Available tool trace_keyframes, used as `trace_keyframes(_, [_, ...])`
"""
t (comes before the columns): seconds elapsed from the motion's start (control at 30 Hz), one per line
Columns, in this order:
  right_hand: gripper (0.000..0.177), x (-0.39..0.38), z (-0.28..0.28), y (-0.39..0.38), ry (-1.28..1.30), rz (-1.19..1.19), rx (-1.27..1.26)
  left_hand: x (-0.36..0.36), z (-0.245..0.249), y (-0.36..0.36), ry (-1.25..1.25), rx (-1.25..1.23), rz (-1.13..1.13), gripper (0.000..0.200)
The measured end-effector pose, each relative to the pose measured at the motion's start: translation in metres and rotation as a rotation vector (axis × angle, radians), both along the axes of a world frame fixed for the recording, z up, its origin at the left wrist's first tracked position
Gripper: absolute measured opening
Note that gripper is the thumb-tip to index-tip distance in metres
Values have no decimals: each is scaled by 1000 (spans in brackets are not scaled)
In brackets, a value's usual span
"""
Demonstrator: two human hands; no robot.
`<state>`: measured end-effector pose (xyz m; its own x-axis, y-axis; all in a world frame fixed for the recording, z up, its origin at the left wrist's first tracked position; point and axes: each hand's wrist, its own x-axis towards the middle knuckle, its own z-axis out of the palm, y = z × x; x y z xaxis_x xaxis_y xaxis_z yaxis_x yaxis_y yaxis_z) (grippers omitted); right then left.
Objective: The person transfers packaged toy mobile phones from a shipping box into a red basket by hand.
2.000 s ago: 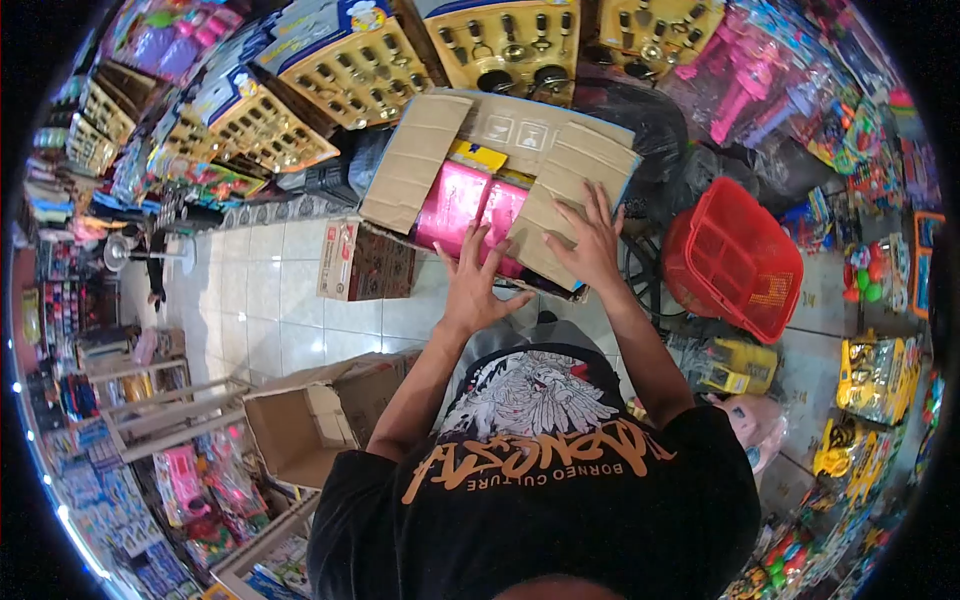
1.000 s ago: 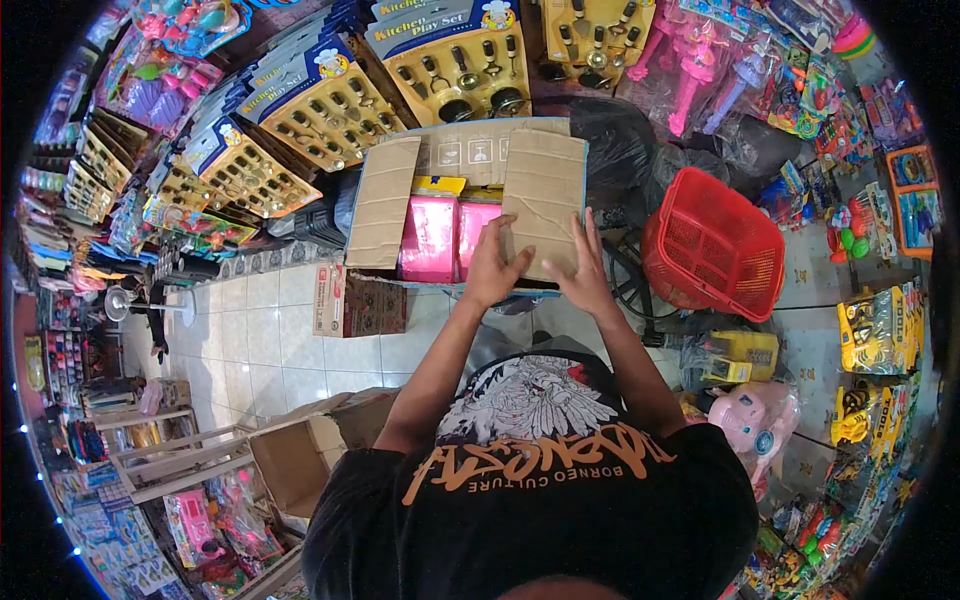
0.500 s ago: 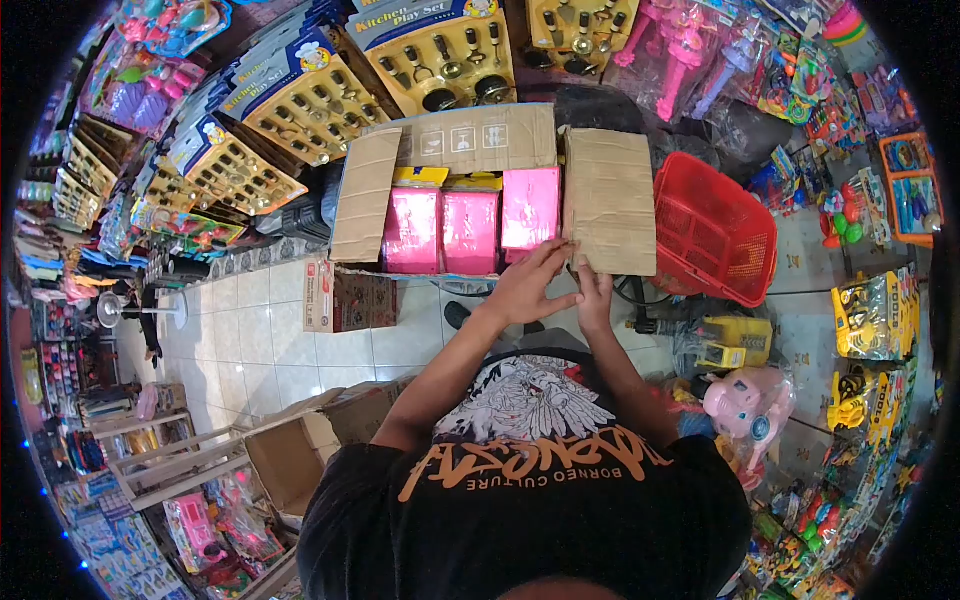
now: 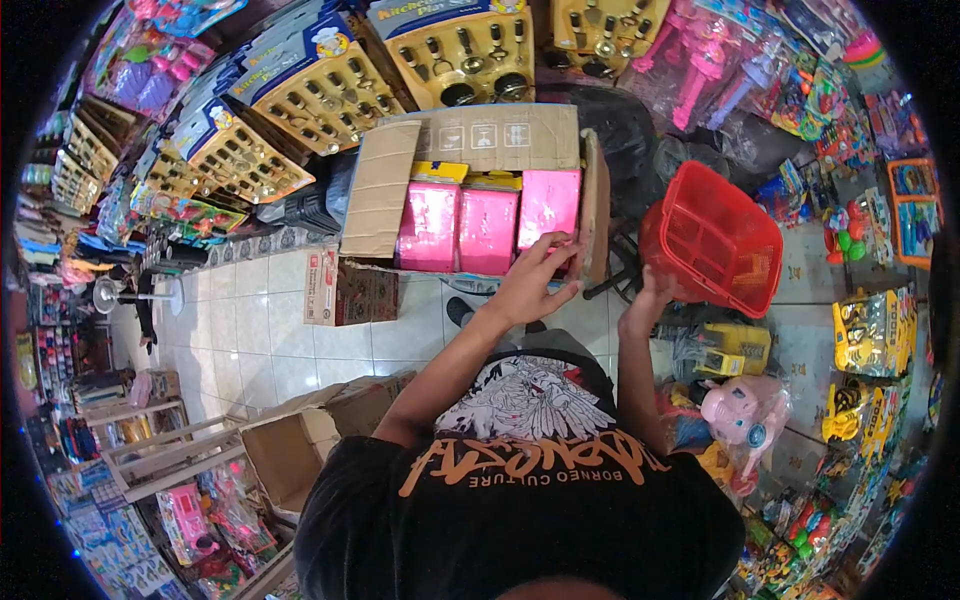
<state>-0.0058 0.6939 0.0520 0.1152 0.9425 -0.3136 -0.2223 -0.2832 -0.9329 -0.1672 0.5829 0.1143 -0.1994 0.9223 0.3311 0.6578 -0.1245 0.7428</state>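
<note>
Cardboard carton (image 4: 500,135) stands open, flaps folded outward. Three pink boxes sit in a row inside, none lifted out. Left hand (image 4: 530,280) rests on the rightmost pink box (image 4: 550,205), fingers spread. Right hand (image 4: 652,292) sits against the red basket (image 4: 715,240); its finger position cannot be determined.

Up on the wall, a yellow toy card (image 4: 465,55) has a blue top that says "Kitchen Play Set". A second card (image 4: 310,85) to its left has the same words, but smaller. The person's black shirt (image 4: 540,520) says "BORNEO CULTURE" in orange, under bigger orange letters I can't read. The cardboard box (image 4: 490,135) shows little printed signs on its back flap.
</note>
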Motion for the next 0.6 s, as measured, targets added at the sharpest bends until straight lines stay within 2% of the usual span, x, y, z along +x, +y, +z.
trace_keyframes(0.03, [44,-6,1,6,-44,-88,201,-7,3,-5,4,4,17,49])
trace_keyframes(0.13, [40,-28,18,14,124,19,292,-39,13,-32,-23,106,135,44])
trace_keyframes(0.17, [31,-42,26,11,262,51,346,-52,14,-46,12,107,250,40])
trace_keyframes(0.2, [31,-56,33,8,263,66,343,-66,15,-60,46,107,364,36])
trace_keyframes(0.27, [22,-86,47,1,259,366,495,-91,16,-91,126,148,564,36])
trace_keyframes(0.3, [21,-106,54,-5,346,469,455,-102,17,-106,132,151,639,40])
trace_keyframes(0.33, [21,-124,66,-13,349,474,456,-112,18,-121,137,154,711,44])
trace_keyframes(0.37, [21,-140,81,-21,301,706,373,-122,22,-132,195,73,788,54])
trace_keyframes(0.4, [22,-156,91,-30,245,935,290,-134,17,-142,183,2,799,67])
trace_keyframes(0.47, [32,-194,73,-47,191,1134,252,-156,17,-156,287,-165,801,85])
trace_keyframes(0.5, [32,-210,72,-55,181,1145,258,-166,16,-158,276,-158,811,85])
trace_keyframes(0.57, [47,-232,67,-75,-16,1410,257,-185,10,-164,301,-278,684,98])
trace_keyframes(0.6, [47,-238,62,-84,-29,1427,242,-187,9,-166,281,-289,694,98])
